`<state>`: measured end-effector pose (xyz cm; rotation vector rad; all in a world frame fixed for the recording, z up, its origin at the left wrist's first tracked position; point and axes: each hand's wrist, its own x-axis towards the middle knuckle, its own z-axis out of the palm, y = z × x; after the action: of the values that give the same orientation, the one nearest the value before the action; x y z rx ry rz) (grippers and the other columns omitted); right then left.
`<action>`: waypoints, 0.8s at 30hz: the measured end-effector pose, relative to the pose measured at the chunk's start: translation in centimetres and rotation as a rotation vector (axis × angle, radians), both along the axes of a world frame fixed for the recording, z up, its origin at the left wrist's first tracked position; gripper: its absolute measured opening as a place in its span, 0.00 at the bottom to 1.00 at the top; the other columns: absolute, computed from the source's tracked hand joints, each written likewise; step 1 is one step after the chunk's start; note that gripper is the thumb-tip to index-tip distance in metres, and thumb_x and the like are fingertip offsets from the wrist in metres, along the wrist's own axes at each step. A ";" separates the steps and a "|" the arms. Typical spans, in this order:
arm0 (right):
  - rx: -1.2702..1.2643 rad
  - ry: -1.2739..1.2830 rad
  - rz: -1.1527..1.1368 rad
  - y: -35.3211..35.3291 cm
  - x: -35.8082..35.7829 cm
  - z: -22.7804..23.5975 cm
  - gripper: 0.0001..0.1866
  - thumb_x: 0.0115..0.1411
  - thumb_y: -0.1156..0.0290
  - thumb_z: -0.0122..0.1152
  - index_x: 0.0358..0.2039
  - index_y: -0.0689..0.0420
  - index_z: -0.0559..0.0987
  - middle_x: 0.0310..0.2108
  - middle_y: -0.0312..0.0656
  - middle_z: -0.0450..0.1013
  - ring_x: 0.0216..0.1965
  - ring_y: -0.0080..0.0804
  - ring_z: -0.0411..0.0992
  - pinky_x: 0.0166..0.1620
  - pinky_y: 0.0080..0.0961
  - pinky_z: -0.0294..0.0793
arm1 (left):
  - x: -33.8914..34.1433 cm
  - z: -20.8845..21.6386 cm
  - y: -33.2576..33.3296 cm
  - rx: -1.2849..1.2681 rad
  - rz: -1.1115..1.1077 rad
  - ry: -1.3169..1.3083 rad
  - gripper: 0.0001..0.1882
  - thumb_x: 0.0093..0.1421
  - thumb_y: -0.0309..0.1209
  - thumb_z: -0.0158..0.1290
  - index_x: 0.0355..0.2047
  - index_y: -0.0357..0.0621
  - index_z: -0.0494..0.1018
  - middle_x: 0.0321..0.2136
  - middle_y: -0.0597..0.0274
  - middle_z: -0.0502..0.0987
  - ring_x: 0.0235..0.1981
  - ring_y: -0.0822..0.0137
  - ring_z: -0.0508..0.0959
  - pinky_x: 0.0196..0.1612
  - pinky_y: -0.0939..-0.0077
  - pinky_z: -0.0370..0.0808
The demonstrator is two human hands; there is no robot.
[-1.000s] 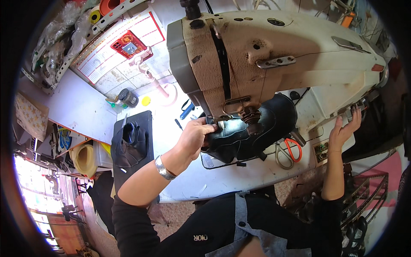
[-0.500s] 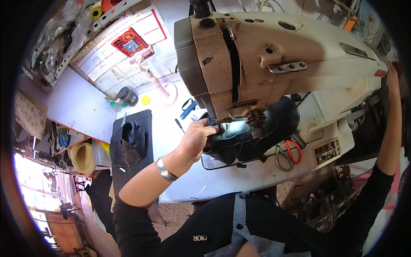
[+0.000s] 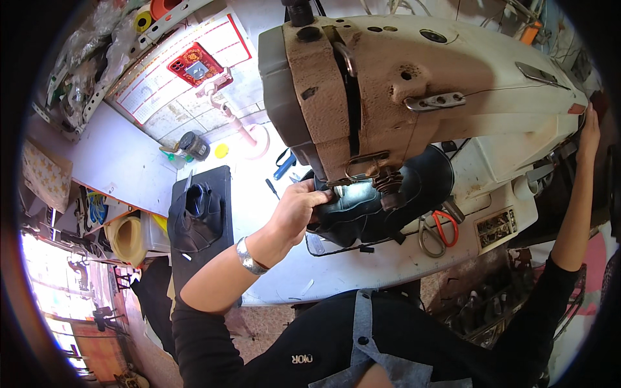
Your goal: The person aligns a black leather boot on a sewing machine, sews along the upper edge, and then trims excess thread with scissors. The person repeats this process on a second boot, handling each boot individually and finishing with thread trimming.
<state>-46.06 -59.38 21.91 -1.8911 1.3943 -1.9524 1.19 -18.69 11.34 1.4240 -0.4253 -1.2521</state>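
A black leather shoe upper (image 3: 424, 184) lies beneath the head of a large brown-and-cream sewing machine (image 3: 381, 97). My left hand (image 3: 299, 205) pinches the upper's left edge between thumb and fingers, close beside the lit needle area. The needle itself is hidden behind the machine head. At the far right, my right hand (image 3: 587, 134) is on the handwheel at the machine's end, its fingers partly out of sight. Another black leather upper (image 3: 195, 216) stands on a dark board (image 3: 217, 178) to the left.
Red-handled scissors (image 3: 445, 229) lie right of the upper, near a tray of small metal parts (image 3: 495, 229). Behind my left hand are a blue tool (image 3: 284, 166) and a pink phone stand (image 3: 249, 142) with a red phone (image 3: 196, 63). A dark jar (image 3: 194, 146) stands by the wall.
My right hand has shifted a little downward at the handwheel, and its forearm has come slightly inward. My left hand and the upper stay almost in place.
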 end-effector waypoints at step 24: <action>-0.022 -0.325 -0.024 8.6 3.2 -7.0 0.26 0.67 0.57 0.48 0.55 0.67 0.64 0.51 0.47 0.66 0.50 0.33 0.68 0.53 0.27 0.68 | 0.0 0.0 -0.2 0.037 0.005 -0.026 0.05 0.61 0.25 0.47 0.35 0.39 0.71 0.27 0.63 0.74 0.24 0.74 0.72 0.28 0.80 0.66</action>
<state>-42.84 -50.81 14.94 -1.4823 1.3088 -2.1716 1.24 -18.94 11.35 1.4733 -0.4180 -1.2447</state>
